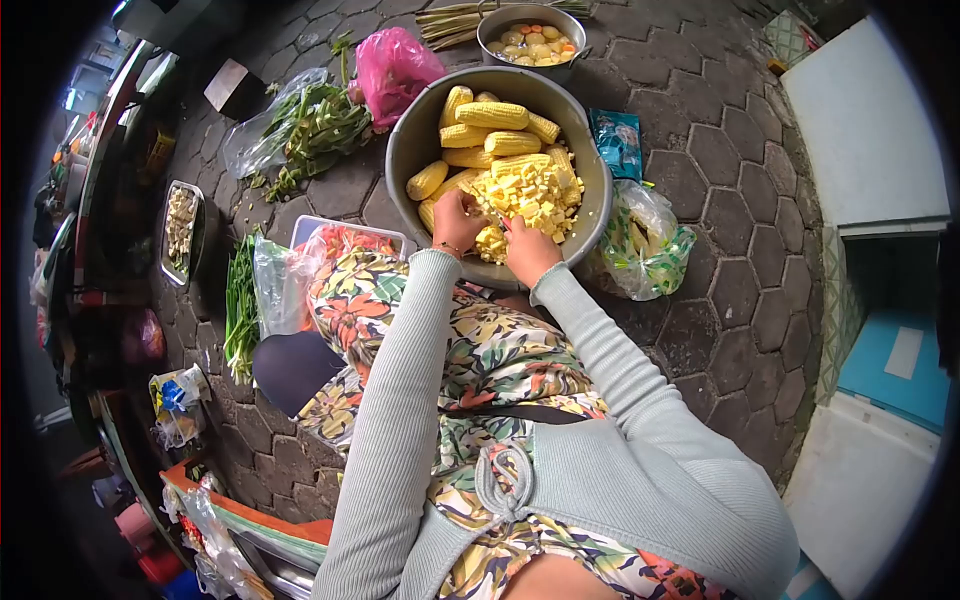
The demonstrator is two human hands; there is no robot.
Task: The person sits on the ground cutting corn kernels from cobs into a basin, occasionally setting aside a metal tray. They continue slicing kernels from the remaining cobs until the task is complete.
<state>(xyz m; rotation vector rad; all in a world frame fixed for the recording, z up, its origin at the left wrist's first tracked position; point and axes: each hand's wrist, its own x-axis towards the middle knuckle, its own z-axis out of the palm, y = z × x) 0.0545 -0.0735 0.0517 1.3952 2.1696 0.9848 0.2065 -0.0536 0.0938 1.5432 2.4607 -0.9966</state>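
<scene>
Sitting close together over the near side of a wide grey tub (425, 115), both hands are among yellow corn. The left hand (455, 220) is curled at the edge of the cut corn (535, 205); whether it grasps a cob, I cannot tell. The right hand (530, 250) is closed around a slim red item (507, 222), mostly hidden by the fingers. Whole cobs (493, 115) lie in the tub, behind and to the left of the cut heap. Beyond the tub stands a metal pot (565, 70) holding round pieces in liquid. A pink bag (395, 75) and leafy greens (325, 125) lie to the left; a blue packet (616, 143) and a green-patterned plastic bag (650, 245) lie to the right, on dark paving (730, 220).
</scene>
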